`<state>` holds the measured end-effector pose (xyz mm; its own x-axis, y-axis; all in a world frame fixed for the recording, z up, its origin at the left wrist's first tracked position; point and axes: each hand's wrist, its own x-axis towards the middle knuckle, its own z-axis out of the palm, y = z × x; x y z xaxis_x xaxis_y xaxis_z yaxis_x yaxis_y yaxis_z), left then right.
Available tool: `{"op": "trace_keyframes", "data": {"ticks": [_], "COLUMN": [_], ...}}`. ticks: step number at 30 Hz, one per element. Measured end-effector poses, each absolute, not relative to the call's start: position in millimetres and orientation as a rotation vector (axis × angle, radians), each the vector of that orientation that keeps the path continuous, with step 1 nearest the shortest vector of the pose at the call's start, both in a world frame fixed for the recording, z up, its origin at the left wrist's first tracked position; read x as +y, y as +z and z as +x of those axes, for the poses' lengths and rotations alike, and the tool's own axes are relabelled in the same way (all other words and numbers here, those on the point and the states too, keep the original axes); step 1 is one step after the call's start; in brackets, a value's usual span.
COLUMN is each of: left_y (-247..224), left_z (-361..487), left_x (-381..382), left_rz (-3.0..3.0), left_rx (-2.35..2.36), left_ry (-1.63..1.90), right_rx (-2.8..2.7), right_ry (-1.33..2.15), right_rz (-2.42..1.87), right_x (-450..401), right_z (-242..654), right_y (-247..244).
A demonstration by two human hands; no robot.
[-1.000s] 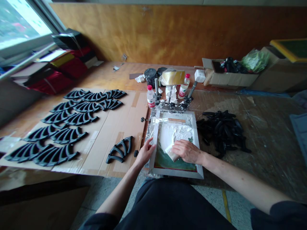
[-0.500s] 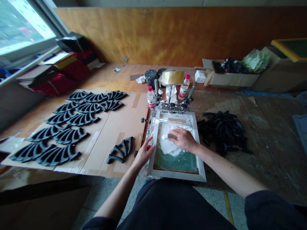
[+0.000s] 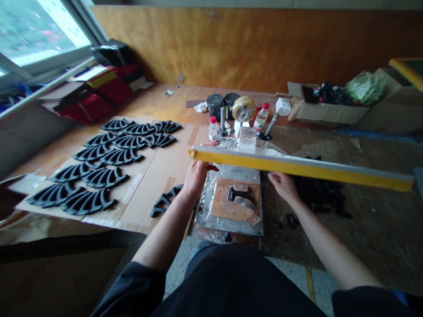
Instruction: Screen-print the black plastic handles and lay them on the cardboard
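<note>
A screen printing frame (image 3: 297, 168) is tilted up, showing its long edge with yellow tape. My left hand (image 3: 195, 176) is closed around its left end, fingers above and thumb below. Under the frame my right hand (image 3: 284, 187) hovers beside the printing base, fingers loosely bent and apart; nothing shows in them, though the frame's edge hides part. On the base plate (image 3: 211, 224) lies a brown block (image 3: 220, 207) with one black curved part (image 3: 243, 195) on it, a white mark near its left end.
Rows of black curved parts (image 3: 99, 176) fan across cardboard (image 3: 139, 202) on the left. A dark heap of such parts (image 3: 325, 198) lies at right, behind the frame. Bottles (image 3: 262, 116), black tubs (image 3: 215, 105), a tape roll (image 3: 243, 108) and an open carton (image 3: 327, 111) stand behind.
The frame, lying flat before, has swung up and uncovered the base and part. My right hand has left the white ink and its small spreader and moved right; my left hand has risen with the frame.
</note>
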<state>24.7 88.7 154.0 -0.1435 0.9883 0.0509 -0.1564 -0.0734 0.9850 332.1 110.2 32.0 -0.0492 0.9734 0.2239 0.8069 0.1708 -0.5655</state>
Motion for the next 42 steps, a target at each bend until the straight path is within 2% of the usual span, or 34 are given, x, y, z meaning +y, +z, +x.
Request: {"op": "trace_keyframes", "data": {"ticks": [5, 8, 10, 11, 14, 17, 20, 24, 28, 37, 42], "left_y": [135.9, 103.0, 81.7, 73.2, 57.0, 43.7, 17.7, -29.6, -59.3, -55.4, -38.9], "left_z": [32.7, 41.7, 51.3, 55.9, 57.0, 22.3, -41.2, -115.5, -149.8, -252.2, -270.4], "left_x": [81.7, 38.2, 5.5, -8.1, -29.7, -33.1, -43.1, -70.2, -77.1, 15.3, 36.6], "left_rz": [0.993, 0.903, 0.776, 0.694, 0.480, 0.331, 0.276, 0.237, 0.279, 0.800, 1.016], "left_rx": [1.240, 1.232, 1.176, 1.157, 1.153, 1.352, 1.638, 2.030, 2.107, 2.238, 2.338], "left_ry": [1.465, 1.104, 0.780, 0.724, 0.925, 1.219, 1.321, 1.020, 0.717, 0.213, 0.034], "right_rx": [-2.429, -2.557, -2.577, -2.579, -2.594, -2.642, -2.708, -2.839, -2.951, -2.783, -2.795], "right_ry": [0.317, 0.341, 0.396, 0.394, 0.310, 0.349, 0.587, 0.749, 0.857, 1.110, 1.117], "right_rz": [-1.590, -1.698, -1.670, -1.604, -1.278, -0.988, -0.795, -0.874, -1.081, -1.356, -1.174], "right_x": [63.6, 60.8, 60.8, 59.2, 46.7, 33.3, 37.3, 64.5, 78.7, 68.5, 68.5], "right_z": [265.3, 251.6, 242.2, 233.8, 191.0, 133.2, 79.6, 26.3, -10.3, -44.0, -38.1], "right_y": [1.2, 10.6, 20.5, 25.3, 37.7, 45.6, 39.7, 5.9, -23.2, -33.7, -35.9]}}
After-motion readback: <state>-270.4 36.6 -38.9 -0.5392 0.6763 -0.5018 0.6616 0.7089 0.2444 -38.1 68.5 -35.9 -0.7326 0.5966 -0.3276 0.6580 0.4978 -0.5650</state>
